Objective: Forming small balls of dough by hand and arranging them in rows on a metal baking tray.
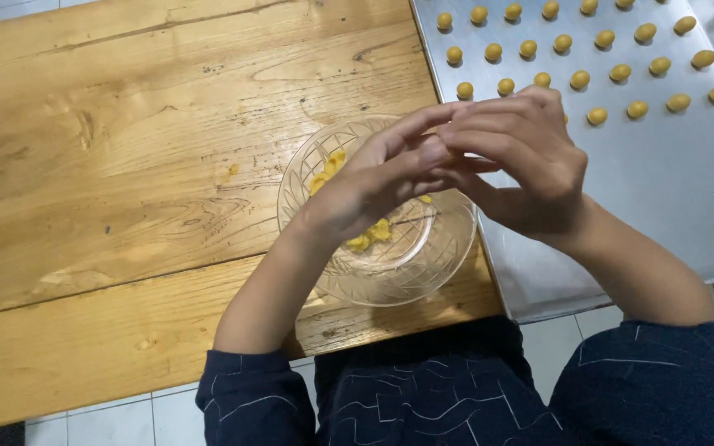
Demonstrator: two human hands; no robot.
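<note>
- Yellow dough balls (578,79) are lying in neat rows on the steel tray (679,182), filling only its far part; the near part is lying bare.
- Glass bowl (406,264) is standing on the wooden bench (126,165), just beside the tray, holding a few dough scraps (371,234).
- Left hand (382,182) and right hand (522,161) are meeting above the bowl, fingers curled together; whether a piece is pinched between them cannot be told.
</note>
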